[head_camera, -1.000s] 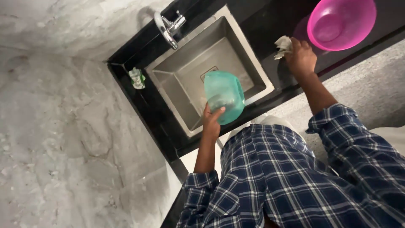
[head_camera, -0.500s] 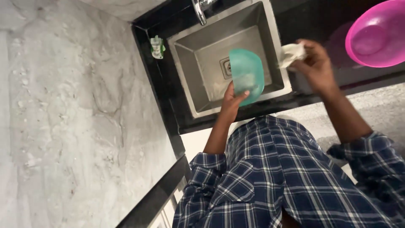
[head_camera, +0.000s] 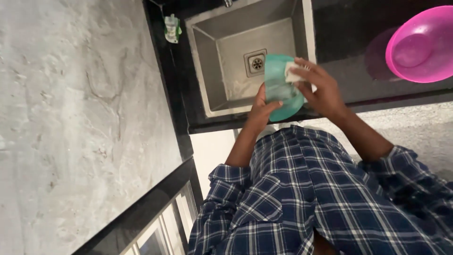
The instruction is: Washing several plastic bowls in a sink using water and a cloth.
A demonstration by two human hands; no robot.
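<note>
My left hand (head_camera: 262, 108) grips the near edge of a teal plastic bowl (head_camera: 279, 85) and holds it tilted over the front of a steel sink (head_camera: 212, 56). My right hand (head_camera: 321, 89) presses a small pale cloth or sponge (head_camera: 293, 74) against the inside of that bowl. Both arms wear blue checked sleeves. The sink's drain (head_camera: 256, 62) shows just beyond the bowl.
A pink plastic bowl (head_camera: 422, 45) sits on the black counter (head_camera: 349, 28) to the right of the sink. A small green and white bottle (head_camera: 172, 29) stands at the sink's left corner. A grey marbled wall (head_camera: 80, 118) fills the left side.
My right hand came left from beside the pink bowl with the cloth and now rests it inside the teal bowl. The view shifted, so the sink sits higher in the picture.
</note>
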